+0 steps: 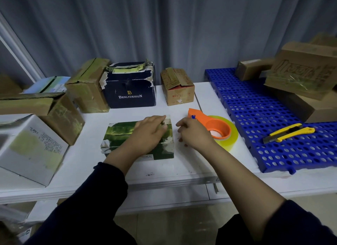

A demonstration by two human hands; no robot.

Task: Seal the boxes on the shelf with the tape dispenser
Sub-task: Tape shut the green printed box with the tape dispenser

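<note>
The green box sat on the white shelf. The left hand lay on the box's top near its far right corner, fingers nearly straight, pressing and gripping nothing. Just right of the box, the right hand curled against the orange tape dispenser; whether it actually gripped the dispenser could not be told. Behind the box stood a navy box.
</note>
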